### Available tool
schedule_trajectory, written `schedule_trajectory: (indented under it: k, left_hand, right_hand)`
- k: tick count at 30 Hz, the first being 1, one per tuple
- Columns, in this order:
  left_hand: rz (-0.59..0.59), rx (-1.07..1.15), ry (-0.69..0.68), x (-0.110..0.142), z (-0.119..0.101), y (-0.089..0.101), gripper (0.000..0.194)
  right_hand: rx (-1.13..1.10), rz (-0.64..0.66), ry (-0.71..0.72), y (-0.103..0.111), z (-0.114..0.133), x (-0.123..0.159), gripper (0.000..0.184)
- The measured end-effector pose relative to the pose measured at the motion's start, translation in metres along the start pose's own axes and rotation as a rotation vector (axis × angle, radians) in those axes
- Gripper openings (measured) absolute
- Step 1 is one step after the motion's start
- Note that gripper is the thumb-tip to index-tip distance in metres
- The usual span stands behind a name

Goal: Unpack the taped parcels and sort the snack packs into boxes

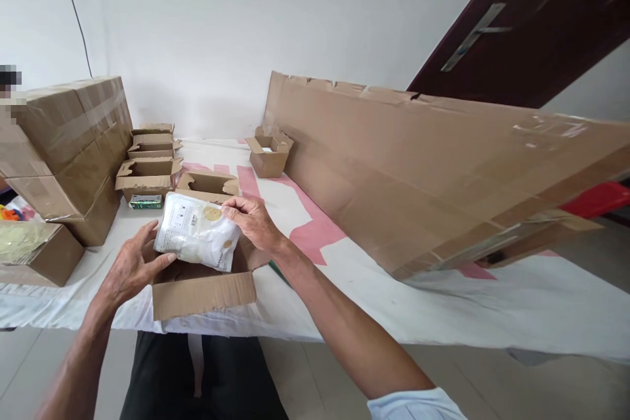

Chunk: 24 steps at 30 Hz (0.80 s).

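A white plastic pouch [199,233] with printed text and a round gold mark lies tilted over an open cardboard box [204,296] at the table's front edge. My right hand [253,220] pinches the pouch's upper right corner. At the pouch's left edge, my left hand [130,266] grips it, thumb near the lower corner; some of its fingertips are hidden. The pouch covers much of the box's inside. Just behind it stands another open carton [209,182], and a small green box [146,202] sits to the left.
Several open small cartons [147,168] line the left side, beside large taped boxes [73,138]. A small carton [269,161] stands further back. A long cardboard panel [418,170] leans across the right side of the cloth-covered table [467,318].
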<state>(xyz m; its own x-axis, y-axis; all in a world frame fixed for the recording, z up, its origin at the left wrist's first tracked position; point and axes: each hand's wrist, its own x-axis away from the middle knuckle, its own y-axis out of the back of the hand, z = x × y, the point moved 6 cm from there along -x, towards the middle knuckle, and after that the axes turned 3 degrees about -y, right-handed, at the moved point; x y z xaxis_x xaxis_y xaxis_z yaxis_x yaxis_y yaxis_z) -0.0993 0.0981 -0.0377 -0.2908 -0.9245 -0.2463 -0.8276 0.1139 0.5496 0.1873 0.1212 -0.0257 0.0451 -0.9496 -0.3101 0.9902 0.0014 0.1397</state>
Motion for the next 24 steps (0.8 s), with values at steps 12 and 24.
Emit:
schedule_trajectory:
  k: [12,24]
  left_hand:
    - [-0.068,0.427,0.135,-0.018,-0.020,-0.015,0.068]
    - [-0.358,-0.562,-0.797,0.035,-0.079,-0.052,0.061]
  right_hand:
    - [-0.041,-0.173,0.008,0.002,-0.001,-0.003,0.038]
    - [-0.819,0.170,-0.307,-0.056,-0.009,0.043,0.072]
